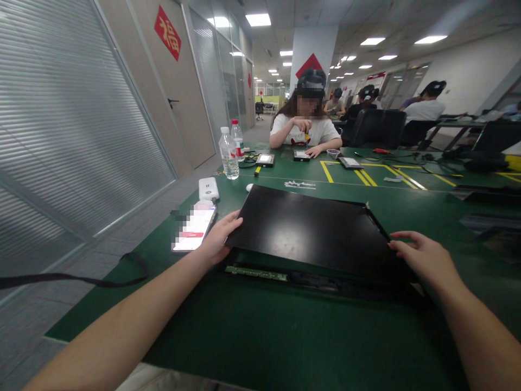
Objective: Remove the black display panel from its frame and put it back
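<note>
A flat, glossy black screen panel (301, 231) is held tilted above the table, its left side raised. My left hand (218, 238) grips the panel's left edge, thumb on top and the other fingers hidden beneath. At the right edge, my right hand (425, 254) is closed with thumb and fingertips on the rim. Under the panel lies a dark frame (321, 282), showing along the near side and at the far right corner. A green circuit board strip (256, 273) sits in the near part of that frame.
Left of the panel are a lit phone (197, 228), a white device (208, 188) and two bottles (229, 155). A person (305, 127) works opposite with a screwdriver at a hard drive (302, 156). Dark parts (488, 222) lie right; a black strap (81, 281) hangs left.
</note>
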{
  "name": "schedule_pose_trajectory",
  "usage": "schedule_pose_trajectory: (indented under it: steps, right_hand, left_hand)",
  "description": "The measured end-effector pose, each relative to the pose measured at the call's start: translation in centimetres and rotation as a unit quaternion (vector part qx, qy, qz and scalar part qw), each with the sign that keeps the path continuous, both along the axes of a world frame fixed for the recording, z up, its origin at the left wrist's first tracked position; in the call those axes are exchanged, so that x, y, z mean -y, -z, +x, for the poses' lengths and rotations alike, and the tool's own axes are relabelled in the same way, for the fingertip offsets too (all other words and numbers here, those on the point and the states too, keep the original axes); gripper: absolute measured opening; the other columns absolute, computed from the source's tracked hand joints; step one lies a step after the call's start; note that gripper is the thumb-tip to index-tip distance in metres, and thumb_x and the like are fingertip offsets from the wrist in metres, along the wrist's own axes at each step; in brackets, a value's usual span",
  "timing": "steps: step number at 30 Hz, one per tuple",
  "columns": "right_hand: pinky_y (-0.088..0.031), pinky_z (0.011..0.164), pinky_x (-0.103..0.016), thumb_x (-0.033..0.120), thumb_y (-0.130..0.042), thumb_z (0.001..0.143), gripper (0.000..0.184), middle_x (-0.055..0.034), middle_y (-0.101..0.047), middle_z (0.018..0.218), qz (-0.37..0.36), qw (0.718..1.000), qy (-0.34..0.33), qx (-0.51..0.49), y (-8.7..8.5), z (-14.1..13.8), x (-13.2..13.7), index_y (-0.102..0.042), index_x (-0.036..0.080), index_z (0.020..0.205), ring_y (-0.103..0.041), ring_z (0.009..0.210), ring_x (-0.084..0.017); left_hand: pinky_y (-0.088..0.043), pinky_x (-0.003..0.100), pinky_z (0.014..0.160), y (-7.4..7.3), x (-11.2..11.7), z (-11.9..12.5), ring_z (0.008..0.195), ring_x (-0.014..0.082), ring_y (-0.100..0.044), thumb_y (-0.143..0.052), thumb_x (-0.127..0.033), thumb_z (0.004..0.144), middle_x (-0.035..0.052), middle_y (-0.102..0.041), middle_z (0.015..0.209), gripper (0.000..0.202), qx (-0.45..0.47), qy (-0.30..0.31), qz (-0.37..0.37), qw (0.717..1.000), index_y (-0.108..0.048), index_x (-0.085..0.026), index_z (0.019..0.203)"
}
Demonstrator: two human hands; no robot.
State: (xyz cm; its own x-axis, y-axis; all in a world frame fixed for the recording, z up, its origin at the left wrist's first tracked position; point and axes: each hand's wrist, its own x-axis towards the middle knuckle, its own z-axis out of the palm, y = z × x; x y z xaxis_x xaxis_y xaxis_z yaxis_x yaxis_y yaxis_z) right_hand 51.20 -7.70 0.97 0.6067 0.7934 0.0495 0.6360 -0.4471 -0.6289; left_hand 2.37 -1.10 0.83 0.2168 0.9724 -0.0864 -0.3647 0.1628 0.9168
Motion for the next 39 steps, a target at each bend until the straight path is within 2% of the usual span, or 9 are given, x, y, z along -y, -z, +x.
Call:
schedule_pose_trajectory:
  steps: [4,10,16,22,28,33,39]
  right_hand:
    - [-0.052,0.07,-0.043,0.05,-0.068,0.069,0.032,-0.0048,-0.077,0.069,0.004,1.0,0.006,0.004,0.1,0.1,0.0,-0.079,0.029,0.091,-0.074,0.075,-0.032]
    - [-0.049,0.068,-0.042,0.051,-0.066,0.07,0.028,-0.0044,-0.076,0.068,0.007,0.999,-0.004,0.034,0.2,0.2,-0.1,-0.078,0.03,0.084,-0.072,0.072,-0.031]
    - [-0.048,0.07,-0.041,0.05,-0.065,0.072,0.025,-0.0048,-0.076,0.07,-0.014,0.999,-0.006,0.043,-0.5,-0.4,0.2,-0.078,0.03,0.08,-0.072,0.076,-0.03]
    - [-0.05,0.072,-0.041,0.047,-0.064,0.074,0.022,-0.0054,-0.077,0.074,-0.045,0.998,0.0,0.038,-1.5,-1.1,0.3,-0.077,0.031,0.079,-0.07,0.079,-0.031]
    - [-0.051,0.075,-0.041,0.047,-0.065,0.074,0.022,-0.0073,-0.077,0.077,-0.074,0.996,-0.006,0.052,-1.5,-0.8,0.1,-0.077,0.031,0.082,-0.071,0.082,-0.031]
    - [-0.053,0.073,-0.042,0.051,-0.06,0.069,0.027,-0.005,-0.076,0.071,-0.051,0.996,-0.012,0.073,-0.9,-0.5,-0.1,-0.076,0.032,0.078,-0.07,0.075,-0.031]
    - [-0.052,0.071,-0.042,0.056,-0.058,0.065,0.033,-0.0049,-0.077,0.07,-0.05,0.995,-0.019,0.08,-0.1,0.4,-0.3,-0.078,0.032,0.076,-0.071,0.072,-0.031]
  left_hand:
    - [-0.064,0.031,0.074,0.5,-0.3,0.1,0.09,0.0278,-0.083,-0.09,-0.026,0.082,0.0116,-0.087,0.106,0.058,0.002,-0.025,0.007,1.0,-0.075,-0.016,0.137]
    - [-0.065,0.032,0.079,-0.1,0.0,-0.2,0.096,0.0286,-0.083,-0.093,-0.025,0.08,0.0125,-0.086,0.111,0.063,-0.016,0.0,-0.006,1.0,-0.073,-0.016,0.138]
    - [-0.065,0.031,0.075,-0.5,0.1,-0.2,0.094,0.029,-0.084,-0.093,-0.024,0.079,0.0132,-0.086,0.113,0.069,-0.013,0.016,-0.012,1.0,-0.071,-0.017,0.144]
    - [-0.067,0.034,0.077,-0.7,0.5,0.0,0.098,0.0309,-0.083,-0.09,-0.022,0.082,0.0141,-0.086,0.118,0.066,-0.02,0.02,-0.007,1.0,-0.071,-0.018,0.145]
    - [-0.067,0.035,0.08,-0.7,0.5,0.1,0.101,0.031,-0.083,-0.089,-0.021,0.083,0.0144,-0.085,0.119,0.059,-0.019,0.008,0.013,1.0,-0.074,-0.016,0.14]
    - [-0.066,0.034,0.09,-1.4,0.8,-0.1,0.113,0.0303,-0.08,-0.089,-0.023,0.082,0.0116,-0.085,0.125,0.049,-0.068,-0.016,0.027,0.997,-0.078,-0.017,0.13]
    - [-0.062,0.044,0.108,-1.4,0.8,-0.2,0.124,0.0356,-0.077,-0.094,-0.035,0.076,0.0135,-0.084,0.128,0.06,-0.124,-0.021,0.045,0.991,-0.079,-0.017,0.131]
